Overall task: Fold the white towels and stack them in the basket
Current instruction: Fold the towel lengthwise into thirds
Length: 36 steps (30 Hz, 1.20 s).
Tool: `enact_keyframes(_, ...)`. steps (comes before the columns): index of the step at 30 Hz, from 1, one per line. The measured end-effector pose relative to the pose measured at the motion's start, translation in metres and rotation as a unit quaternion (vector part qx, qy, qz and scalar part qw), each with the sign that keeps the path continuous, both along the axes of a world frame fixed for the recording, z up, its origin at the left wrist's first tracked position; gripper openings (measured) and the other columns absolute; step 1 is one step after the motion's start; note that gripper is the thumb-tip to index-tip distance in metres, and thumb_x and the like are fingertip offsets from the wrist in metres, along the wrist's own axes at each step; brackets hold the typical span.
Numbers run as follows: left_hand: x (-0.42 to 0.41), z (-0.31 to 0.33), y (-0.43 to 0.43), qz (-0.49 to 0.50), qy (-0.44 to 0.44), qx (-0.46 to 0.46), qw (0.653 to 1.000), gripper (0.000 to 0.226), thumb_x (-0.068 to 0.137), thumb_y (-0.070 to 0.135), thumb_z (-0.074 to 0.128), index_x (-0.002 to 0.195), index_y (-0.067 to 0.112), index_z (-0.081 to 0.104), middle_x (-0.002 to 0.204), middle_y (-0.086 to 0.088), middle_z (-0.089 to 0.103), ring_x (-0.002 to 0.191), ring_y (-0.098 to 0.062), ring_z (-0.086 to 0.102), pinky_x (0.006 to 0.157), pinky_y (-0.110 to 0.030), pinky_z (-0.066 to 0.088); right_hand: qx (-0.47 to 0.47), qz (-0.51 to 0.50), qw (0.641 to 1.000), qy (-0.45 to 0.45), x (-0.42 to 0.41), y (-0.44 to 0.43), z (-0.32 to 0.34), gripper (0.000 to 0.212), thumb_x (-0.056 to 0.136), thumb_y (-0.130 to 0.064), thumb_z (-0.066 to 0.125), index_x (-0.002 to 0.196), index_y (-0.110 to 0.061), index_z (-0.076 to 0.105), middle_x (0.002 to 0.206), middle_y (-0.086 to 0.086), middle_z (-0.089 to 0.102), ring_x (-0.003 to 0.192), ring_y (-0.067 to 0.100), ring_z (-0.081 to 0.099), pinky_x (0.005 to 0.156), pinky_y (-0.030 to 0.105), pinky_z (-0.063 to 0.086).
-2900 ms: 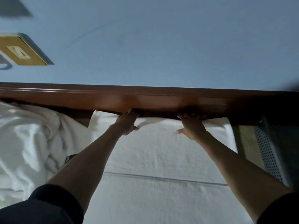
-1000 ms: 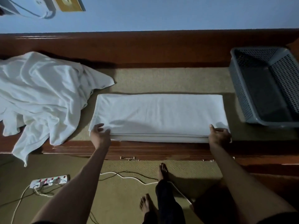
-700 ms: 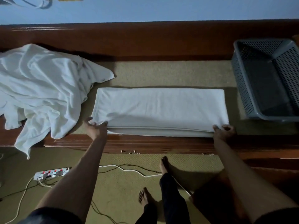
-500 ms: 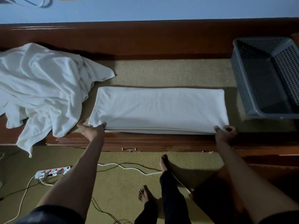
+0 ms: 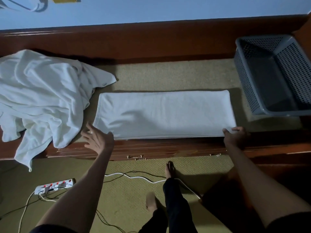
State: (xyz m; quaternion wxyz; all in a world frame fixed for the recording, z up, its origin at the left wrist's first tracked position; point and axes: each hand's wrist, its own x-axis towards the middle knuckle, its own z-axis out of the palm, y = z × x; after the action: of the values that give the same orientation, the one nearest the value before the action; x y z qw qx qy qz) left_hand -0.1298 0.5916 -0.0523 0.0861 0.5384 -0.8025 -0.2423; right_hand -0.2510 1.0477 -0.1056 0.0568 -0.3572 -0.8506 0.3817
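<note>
The left hand (image 5: 98,140), fingers spread, sits at the 7 o'clock corner of the folded towel (image 5: 165,115); the right hand (image 5: 235,135) pinches its 5 o'clock corner, both arms outstretched. The towel lies flat on the worktop (image 5: 168,74), long axis 9 to 3 o'clock, with the basket (image 5: 277,112) at 2 o'clock and the loose towel heap (image 5: 42,98) at 9.
</note>
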Motion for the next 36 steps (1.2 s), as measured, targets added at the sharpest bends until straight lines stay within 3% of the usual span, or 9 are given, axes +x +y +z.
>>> enact_keyframes(3,-0.026,0.006,0.019,-0.126,0.013,-0.064,0.99,0.073,0.071,0.006,0.071,0.136,0.018,0.04,0.139,-0.019,0.037,0.124,-0.039,0.039,0.096,-0.053,0.035,0.074,0.037,0.997,-0.002,-0.005,0.005,0.008,0.033,0.081,-0.029,0.079,0.101,-0.014,0.058,0.13,0.025,0.052,0.123,0.042,0.049,0.105,0.051,0.04)
enact_keyframes(5,-0.052,0.005,0.038,-0.212,0.02,-0.06,0.975,0.061,0.074,0.005,0.068,0.13,0.018,0.047,0.135,-0.017,0.042,0.123,-0.039,0.042,0.096,-0.053,0.036,0.094,0.06,0.994,-0.008,-0.016,0.005,0.014,0.032,0.085,-0.027,0.077,0.105,-0.011,0.059,0.129,0.025,0.052,0.124,0.042,0.047,0.105,0.05,0.037)
enact_keyframes(10,-0.118,-0.009,0.097,-0.409,0.031,-0.027,0.912,0.041,0.086,0.008,0.066,0.125,0.014,0.058,0.127,-0.015,0.051,0.116,-0.038,0.049,0.088,-0.048,0.043,0.038,0.106,0.993,-0.019,-0.062,0.005,0.022,0.034,0.092,-0.025,0.072,0.116,-0.002,0.063,0.122,0.022,0.064,0.117,0.04,0.057,0.093,0.04,0.042)
enact_keyframes(14,-0.161,-0.025,0.145,-0.505,0.016,-0.023,0.863,0.04,0.093,0.015,0.064,0.132,0.015,0.058,0.136,-0.013,0.05,0.124,-0.036,0.048,0.096,-0.048,0.043,0.014,0.14,0.989,-0.037,-0.099,0.012,0.023,0.036,0.097,-0.029,0.066,0.12,-0.001,0.064,0.12,0.021,0.067,0.113,0.037,0.061,0.089,0.038,0.046)
enact_keyframes(19,-0.208,-0.044,0.189,-0.554,0.001,-0.024,0.832,0.05,0.102,0.033,0.054,0.15,0.021,0.046,0.158,-0.014,0.036,0.146,-0.034,0.032,0.117,-0.049,0.029,0.032,0.169,0.984,-0.05,-0.145,0.029,0.011,0.04,0.092,-0.042,0.069,0.113,-0.008,0.067,0.114,0.016,0.069,0.111,0.036,0.062,0.089,0.042,0.05)
enact_keyframes(22,-0.227,-0.058,0.206,-0.59,-0.04,-0.022,0.806,0.056,0.107,0.046,0.041,0.16,0.03,0.031,0.169,-0.011,0.018,0.156,-0.029,0.013,0.126,-0.05,0.01,0.023,0.195,0.979,-0.058,-0.163,0.036,0.009,0.025,0.09,-0.036,0.075,0.09,-0.013,0.064,0.092,0.011,0.068,0.093,0.031,0.064,0.072,0.032,0.042)
enact_keyframes(25,-0.236,-0.071,0.211,-0.605,-0.063,-0.029,0.793,0.058,0.108,0.053,0.03,0.162,0.035,0.021,0.171,-0.007,0.009,0.158,-0.025,0.005,0.126,-0.053,0.002,0.021,0.232,0.971,-0.061,-0.174,0.042,0.004,0.027,0.09,-0.03,0.075,0.081,-0.008,0.061,0.079,0.009,0.063,0.084,0.031,0.062,0.066,0.036,0.039)
enact_keyframes(32,-0.232,-0.082,0.21,-0.596,-0.075,-0.087,0.795,0.058,0.108,0.056,0.022,0.163,0.04,0.009,0.172,-0.001,0.006,0.158,-0.021,0.002,0.126,-0.05,0.0,0.02,0.215,0.976,-0.011,-0.176,0.039,-0.006,0.02,0.094,-0.033,0.067,0.084,-0.019,0.058,0.092,0.011,0.068,0.094,0.034,0.063,0.076,0.043,0.047)
enact_keyframes(36,-0.23,-0.082,0.215,-0.585,-0.078,-0.106,0.8,0.057,0.109,0.054,0.021,0.163,0.038,0.012,0.172,-0.001,0.008,0.158,-0.021,0.004,0.127,-0.05,0.002,0.235,0.233,0.939,0.097,-0.151,0.007,-0.012,0.032,0.101,-0.03,0.058,0.124,-0.008,0.057,0.137,0.029,0.052,0.126,0.047,0.05,0.101,0.052,0.04)
